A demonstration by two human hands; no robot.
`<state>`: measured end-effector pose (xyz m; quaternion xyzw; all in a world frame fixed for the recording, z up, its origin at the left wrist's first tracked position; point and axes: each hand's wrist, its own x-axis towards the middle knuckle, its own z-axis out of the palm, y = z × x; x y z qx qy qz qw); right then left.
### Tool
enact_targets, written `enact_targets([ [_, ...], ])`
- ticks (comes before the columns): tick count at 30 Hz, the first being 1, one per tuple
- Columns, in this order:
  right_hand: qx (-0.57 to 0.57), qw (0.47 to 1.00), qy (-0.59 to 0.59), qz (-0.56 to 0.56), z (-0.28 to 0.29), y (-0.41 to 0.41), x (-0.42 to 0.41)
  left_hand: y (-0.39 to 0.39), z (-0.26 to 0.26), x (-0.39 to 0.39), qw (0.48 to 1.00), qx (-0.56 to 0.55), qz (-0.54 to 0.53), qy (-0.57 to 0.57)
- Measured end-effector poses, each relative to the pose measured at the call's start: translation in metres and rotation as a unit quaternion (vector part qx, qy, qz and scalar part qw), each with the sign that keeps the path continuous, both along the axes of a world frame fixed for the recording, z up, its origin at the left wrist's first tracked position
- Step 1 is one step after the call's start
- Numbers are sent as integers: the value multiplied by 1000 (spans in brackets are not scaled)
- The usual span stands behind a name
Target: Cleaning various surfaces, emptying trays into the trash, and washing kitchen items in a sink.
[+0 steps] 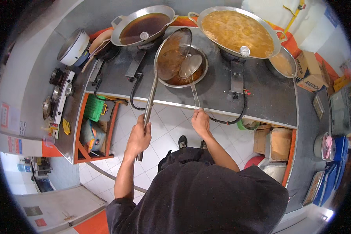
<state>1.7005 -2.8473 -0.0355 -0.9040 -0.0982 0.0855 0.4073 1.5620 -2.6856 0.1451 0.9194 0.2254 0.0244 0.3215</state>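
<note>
My left hand [139, 135] grips the long metal handle of a large round mesh strainer [171, 60], which is tilted over a metal bowl [205, 63]. In my right hand [200, 121] is the wire handle of a smaller mesh strainer [190, 65]. Its round head overlaps the bowl's opening, beside the larger strainer. Brown, wet-looking contents show inside the bowl, partly hidden by both strainers. Whether the two strainers touch each other I cannot tell.
Behind the bowl stand a wok of dark oil [144, 27] and a wok of bubbling yellow oil [237, 30], each with a dial thermometer. Hoses [245, 108] cross the counter edge [178, 103]. Cardboard boxes [311, 71] stand at right, a gas stove [63, 98] at left.
</note>
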Motion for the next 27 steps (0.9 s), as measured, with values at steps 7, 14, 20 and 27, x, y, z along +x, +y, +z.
enact_targets([
  [7, 23, 999, -42, 21, 3, 20, -8, -8, 2, -3, 999, -34, 32, -10],
  [14, -20, 994, -100, -41, 17, -27, 15, 12, -16, -19, 991, -112, 75, -21],
  [20, -96, 986, -134, 14, 56, -20, 13, 24, -42, -14, 904, -411, 118, -14],
  [27, -189, 963, -174, 86, 42, -4, 27, 13, -96, 7, 765, -631, 119, -43],
])
